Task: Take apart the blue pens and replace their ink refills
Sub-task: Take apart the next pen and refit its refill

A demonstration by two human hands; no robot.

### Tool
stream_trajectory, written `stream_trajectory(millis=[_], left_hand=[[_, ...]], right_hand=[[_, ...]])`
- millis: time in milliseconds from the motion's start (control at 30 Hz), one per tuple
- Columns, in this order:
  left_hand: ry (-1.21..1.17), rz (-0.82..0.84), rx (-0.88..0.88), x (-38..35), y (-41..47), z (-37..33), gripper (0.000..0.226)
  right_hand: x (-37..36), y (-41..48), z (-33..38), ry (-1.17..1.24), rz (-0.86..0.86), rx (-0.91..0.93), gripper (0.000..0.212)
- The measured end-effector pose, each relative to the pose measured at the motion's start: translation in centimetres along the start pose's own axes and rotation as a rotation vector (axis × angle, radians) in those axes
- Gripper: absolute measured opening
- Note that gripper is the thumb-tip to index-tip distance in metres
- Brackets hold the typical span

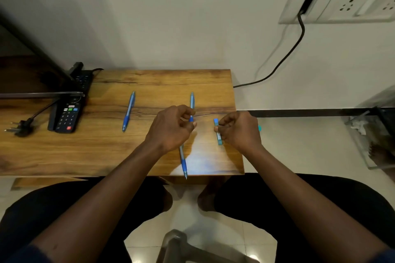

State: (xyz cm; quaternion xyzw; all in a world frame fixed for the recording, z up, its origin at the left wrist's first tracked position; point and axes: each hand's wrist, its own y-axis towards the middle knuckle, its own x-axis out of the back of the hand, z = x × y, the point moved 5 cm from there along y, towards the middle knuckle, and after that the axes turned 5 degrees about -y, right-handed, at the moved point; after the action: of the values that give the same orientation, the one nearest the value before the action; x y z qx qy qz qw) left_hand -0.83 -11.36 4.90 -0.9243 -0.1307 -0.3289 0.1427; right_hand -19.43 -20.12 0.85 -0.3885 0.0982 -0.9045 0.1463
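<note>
My left hand curls round a pen whose tip points back at me over the counter, while my right hand, just beside it, pinches a barrel piece held roughly parallel.

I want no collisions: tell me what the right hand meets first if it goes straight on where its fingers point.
Probably the left hand, gripping a blue pen: the right hand, pinching a blue pen piece, points across the wooden table at it. Relative height is unclear.
</note>
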Motion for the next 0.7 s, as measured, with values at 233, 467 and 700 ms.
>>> stream_trajectory(millis=[233,467,700], left_hand=[[0.087,-0.089,0.100,1.7,-0.9,1.8,0.022],[0.105,-0.132,0.142,3.3,-1.2,3.6,0.030],[0.132,-0.107,0.163,3.5,-1.2,5.2,0.036]], right_hand=[[0.5,-0.6,1.3,-0.110,-0.084,0.045,0.026],[-1.9,-3.7,6.6,-0.169,0.038,0.235,0.024],[-5.8,-5.2,6.4,-0.405,0.157,0.261,0.037]])
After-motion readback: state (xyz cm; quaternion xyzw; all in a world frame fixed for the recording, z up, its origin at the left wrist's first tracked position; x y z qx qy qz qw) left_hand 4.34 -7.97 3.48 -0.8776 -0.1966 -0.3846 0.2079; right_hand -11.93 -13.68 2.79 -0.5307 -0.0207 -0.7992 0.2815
